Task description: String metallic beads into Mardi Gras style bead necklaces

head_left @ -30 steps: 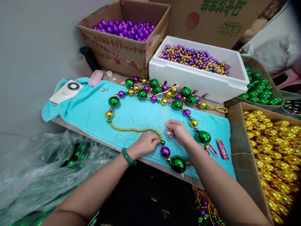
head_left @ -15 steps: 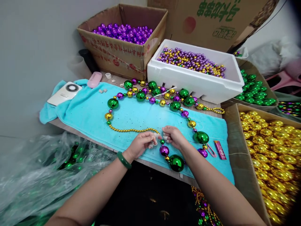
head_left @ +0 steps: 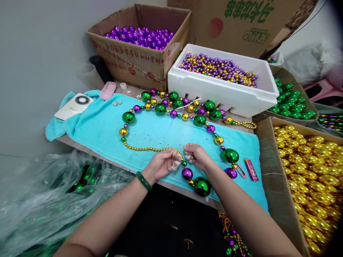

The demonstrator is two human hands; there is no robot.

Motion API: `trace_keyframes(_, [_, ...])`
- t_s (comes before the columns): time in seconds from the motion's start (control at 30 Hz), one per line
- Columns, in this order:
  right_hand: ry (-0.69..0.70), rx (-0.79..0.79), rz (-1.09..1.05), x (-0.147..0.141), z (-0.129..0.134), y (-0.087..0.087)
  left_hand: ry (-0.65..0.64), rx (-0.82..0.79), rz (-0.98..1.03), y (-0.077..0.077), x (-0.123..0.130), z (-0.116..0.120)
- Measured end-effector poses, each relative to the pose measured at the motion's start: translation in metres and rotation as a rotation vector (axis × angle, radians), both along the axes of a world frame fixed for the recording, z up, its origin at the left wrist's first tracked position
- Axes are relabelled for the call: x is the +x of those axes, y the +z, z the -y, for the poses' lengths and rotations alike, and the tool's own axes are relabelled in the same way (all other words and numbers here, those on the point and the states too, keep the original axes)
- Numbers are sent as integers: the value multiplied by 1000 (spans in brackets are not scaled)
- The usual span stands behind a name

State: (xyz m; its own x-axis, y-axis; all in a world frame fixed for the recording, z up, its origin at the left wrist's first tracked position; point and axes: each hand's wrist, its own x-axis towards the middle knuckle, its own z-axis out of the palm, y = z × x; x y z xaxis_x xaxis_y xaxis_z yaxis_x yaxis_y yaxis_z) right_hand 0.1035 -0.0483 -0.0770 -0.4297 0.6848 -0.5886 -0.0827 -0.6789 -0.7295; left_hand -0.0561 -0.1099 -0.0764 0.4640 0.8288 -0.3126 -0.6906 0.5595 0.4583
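A bead strand (head_left: 199, 120) of green, purple and gold balls loops over the blue towel (head_left: 160, 130). Its thin run of small gold beads (head_left: 142, 149) passes at the fingertips of my left hand (head_left: 164, 160), which is closed in a pinch; what lies between the fingers is too small to tell. White wraps cover some fingertips. My right hand (head_left: 197, 155) is closed just right of the strand, its fingertips pressed together on something hidden. A purple ball (head_left: 187, 174) and a large green ball (head_left: 202, 186) lie just below the hands.
Behind the towel stand a carton of purple balls (head_left: 128, 57) and a white foam box (head_left: 219, 94). A carton of gold balls (head_left: 280, 178) is at right. A phone (head_left: 73, 106), pink case (head_left: 108, 90) and pink-red packet (head_left: 251, 170) rest on the towel.
The gap between my hands has widened slightly, my left hand moving a little left. More small gold beads now show between them, beside my left fingertips.
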Motion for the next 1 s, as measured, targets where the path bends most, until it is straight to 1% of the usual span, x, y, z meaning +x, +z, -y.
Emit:
trace_keyframes(0.07, [3,-2,12,0,1,-1,14,26,41,2,-2,-1])
trace_keyframes(0.13, [7,-4,22,0,2,-1,15,53,35,3,-3,-1])
trace_keyframes(0.23, [14,-6,29,2,1,-1,9,56,-62,6,-5,-2])
trace_keyframes(0.3, [16,-4,32,5,0,0,13,51,-212,7,-5,-2])
trace_keyframes(0.43, [12,11,45,6,0,2,36,92,-637,3,-3,-1])
trace_keyframes(0.57, [-17,60,69,1,3,3,-56,237,-1026,-4,1,2])
trace_keyframes(0.63, [-42,88,88,-1,4,2,-98,248,-1111,-4,2,3])
trace_keyframes(0.73, [-69,103,109,0,4,2,-111,133,-1088,-1,2,4])
trace_keyframes(0.83, [-79,114,110,3,2,5,-71,40,-1002,4,1,5])
trace_keyframes(0.93, [-91,150,89,3,-1,13,-25,-20,-895,7,2,5])
trace_keyframes(1.0, [-83,191,65,1,-2,21,-10,-39,-878,8,2,4])
